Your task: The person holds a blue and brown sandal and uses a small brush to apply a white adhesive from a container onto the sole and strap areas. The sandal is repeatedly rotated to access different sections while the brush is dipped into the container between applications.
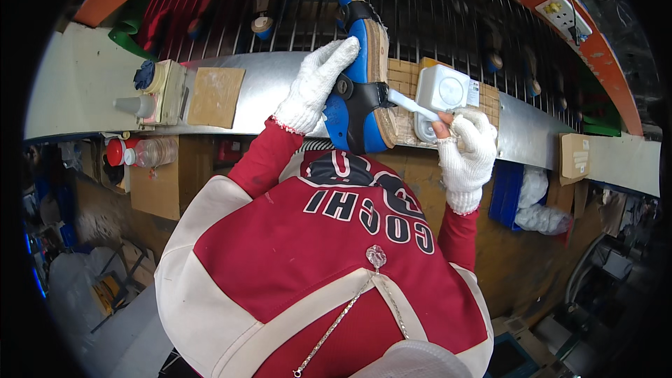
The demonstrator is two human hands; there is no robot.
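Note:
My left hand, in a white knit glove, grips a blue sandal with black straps and a tan cork-like sole, held on its side above the metal bench edge. My right hand, also gloved, holds a white brush whose tip touches the sandal's sole edge. Just behind the brush sits a white square container on the bench.
A wire rack conveyor with other shoes runs behind the bench. A cardboard square and a switch box sit at left. A clear bottle with a red cap lies below. Blue bins and white cloth are at right.

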